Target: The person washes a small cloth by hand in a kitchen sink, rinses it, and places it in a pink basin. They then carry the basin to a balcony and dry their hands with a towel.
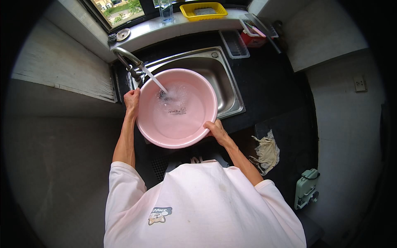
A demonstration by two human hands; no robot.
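A round pink plastic basin [186, 124] is held over the front left of a stainless steel sink [228, 90]. Water [156, 81] pours from the curved metal faucet [127, 55] into it and foams where it lands. Printed writing shows through the shallow water on the basin's bottom. My left hand [132, 100] grips the rim on the left, its fingers curled. At the lower right, my right hand [217, 131] holds the rim with the thumb on top; the fingers beneath are partly hidden.
Right of the sink, a clear plastic tray [234, 45] lies on the black countertop [263, 86], near a red container [252, 40] with a knife [263, 29] across it. A cloth [267, 152] lies lower right. A yellow basket [203, 15] and a clear bottle [166, 12] stand on the windowsill.
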